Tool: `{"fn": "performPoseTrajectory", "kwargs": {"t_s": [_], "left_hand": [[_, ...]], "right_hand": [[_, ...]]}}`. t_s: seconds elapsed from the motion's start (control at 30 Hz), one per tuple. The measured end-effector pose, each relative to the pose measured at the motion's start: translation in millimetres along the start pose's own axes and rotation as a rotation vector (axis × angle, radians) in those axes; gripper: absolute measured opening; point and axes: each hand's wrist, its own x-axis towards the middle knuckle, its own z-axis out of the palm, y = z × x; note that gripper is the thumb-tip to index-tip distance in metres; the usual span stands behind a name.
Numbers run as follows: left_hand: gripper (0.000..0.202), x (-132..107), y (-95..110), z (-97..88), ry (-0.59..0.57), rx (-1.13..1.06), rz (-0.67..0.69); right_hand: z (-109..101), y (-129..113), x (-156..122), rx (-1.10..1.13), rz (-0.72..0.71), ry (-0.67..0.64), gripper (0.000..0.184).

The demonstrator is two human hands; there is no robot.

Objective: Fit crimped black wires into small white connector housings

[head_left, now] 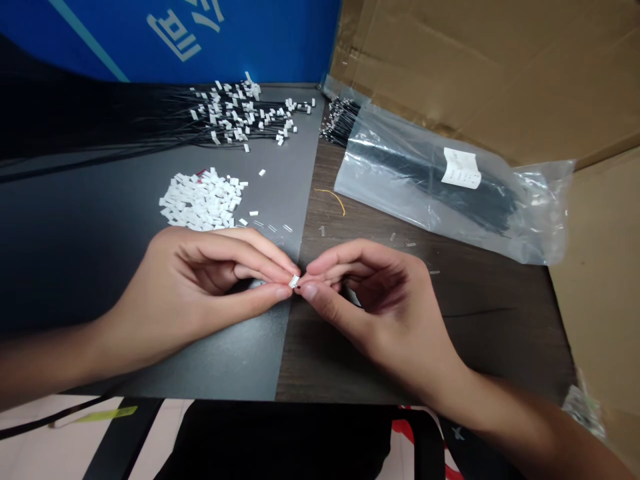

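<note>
Held piece: a small white plastic connector housing [295,281], pinched at the meeting point of the two hands, above the seam where the black mat meets the wooden tabletop.

Left hand: the left hand [205,287] comes in from the left of the housing, wrist low and palm turned inward. Its thumb [265,294] and forefinger [265,257] close on the housing, with the other fingers curled behind them.

Right hand: the right hand [387,313] comes in from the right of the housing, mirroring the left. Its thumb [320,297] and forefinger [330,263] are closed in a tight pinch, tips just beside the housing.

Hidden: the fingertips cover most of the housing, so its openings cannot be made out. Whatever the right pinch holds is hidden, and no wire can be clearly followed into the housing.

Loose parts: a heap of white connector housings [203,200] lies on the black mat [85,260], behind the housing and to the left.

Wires: a spread of black wires with white housings on their ends [235,113] lies farther behind the housing, on the same mat.

Bag: a clear plastic bag [425,180] of black wires, with a paper label [461,168], lies behind the housing and to the right, on the wooden tabletop [480,327].

Backdrop: a cardboard sheet [500,67] stands beyond the bag.
</note>
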Motion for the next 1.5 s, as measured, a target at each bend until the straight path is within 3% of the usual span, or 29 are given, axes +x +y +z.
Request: {"fn": "performPoseTrajectory", "kwargs": {"t_s": [0.6,1.07,1.5], "left_hand": [[0.027,1.0,-7.2,-2.9,-0.064,-0.012,0.142],[0.031,1.2,-3.8,-4.1,-0.082,0.000,0.122],[0.029,-0.7,-6.4,-3.6,-0.086,0.044,0.133]], "right_hand": [[-4.1,-2.6,-0.4,-0.016,-0.043,-0.079,0.028],[-2.7,-0.1,-1.3,-0.042,-0.096,-0.067,0.033],[-2.1,-4.2,-1.3,-0.124,-0.088,-0.051,0.027]]}}
